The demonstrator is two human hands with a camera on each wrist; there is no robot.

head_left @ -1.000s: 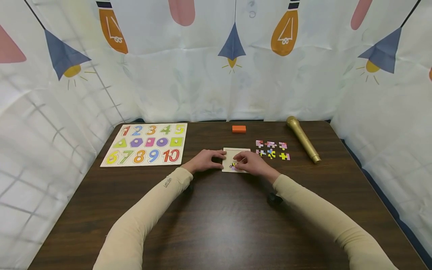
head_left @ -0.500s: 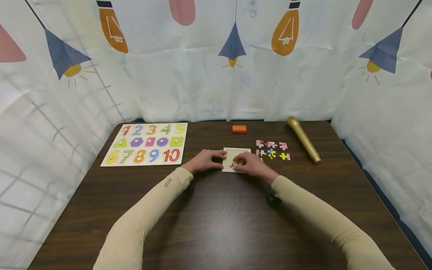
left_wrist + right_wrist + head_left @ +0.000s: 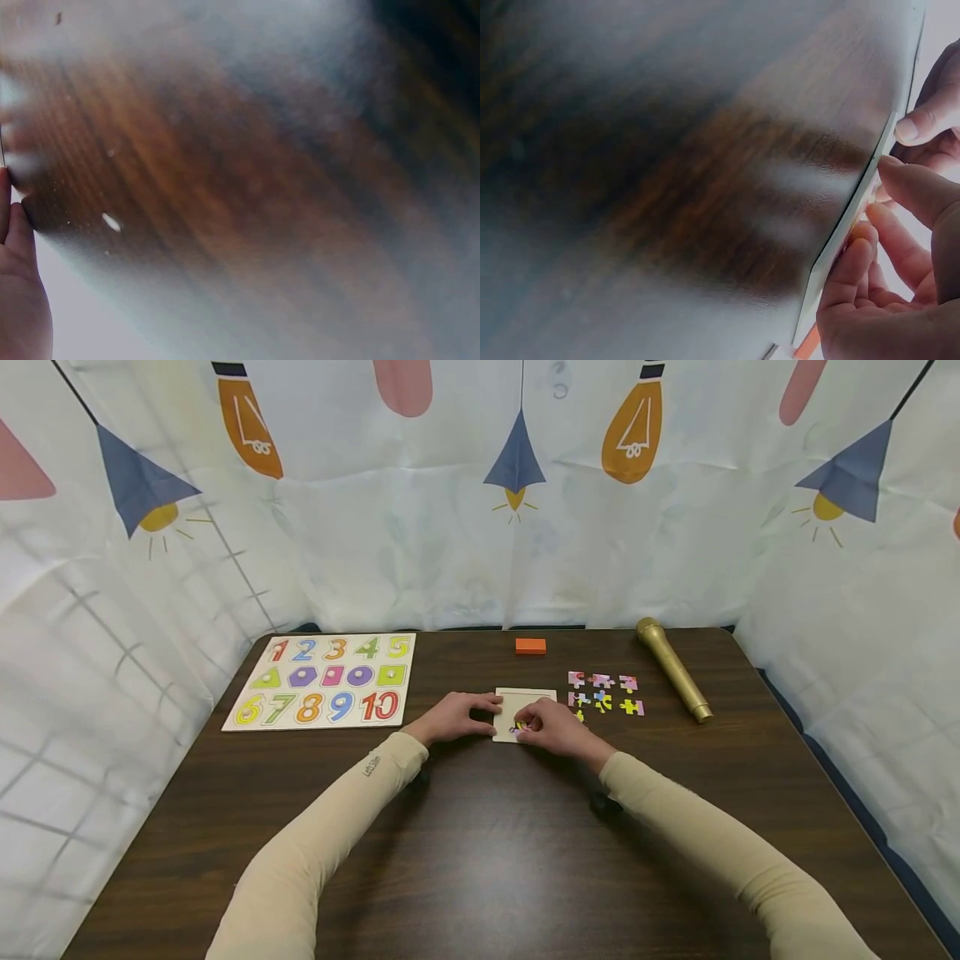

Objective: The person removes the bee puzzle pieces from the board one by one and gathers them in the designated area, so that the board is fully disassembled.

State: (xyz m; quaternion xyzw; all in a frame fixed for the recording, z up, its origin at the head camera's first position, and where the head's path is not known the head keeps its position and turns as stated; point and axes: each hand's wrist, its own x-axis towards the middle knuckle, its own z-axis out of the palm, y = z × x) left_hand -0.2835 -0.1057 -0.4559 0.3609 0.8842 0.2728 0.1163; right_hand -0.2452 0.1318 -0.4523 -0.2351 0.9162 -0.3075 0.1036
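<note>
A small cream puzzle tray (image 3: 512,703) lies flat at the middle of the table, with yellow and purple puzzle pieces (image 3: 517,728) in its lower part. My left hand (image 3: 453,717) rests at the tray's left side, its fingertips and thumb touching the edge, fingers fairly straight. Over the tray's lower right my right hand (image 3: 557,727) pinches a small puzzle piece between thumb and fingers, mostly hidden by them. In the right wrist view, the tray's edge (image 3: 844,229) runs beside the right hand (image 3: 900,262), and the left thumb touches its far end.
Several loose puzzle pieces (image 3: 602,702) lie in rows right of the tray. Beyond them rests a gold microphone-shaped stick (image 3: 673,670). An orange block (image 3: 531,647) sits behind the tray. A number-and-shape board (image 3: 322,681) lies at the left. A printed curtain (image 3: 450,552) encloses the table (image 3: 495,843).
My right hand has shifted slightly over the lower part of the tray, its fingers moving a little. The left hand and the tray stay in place.
</note>
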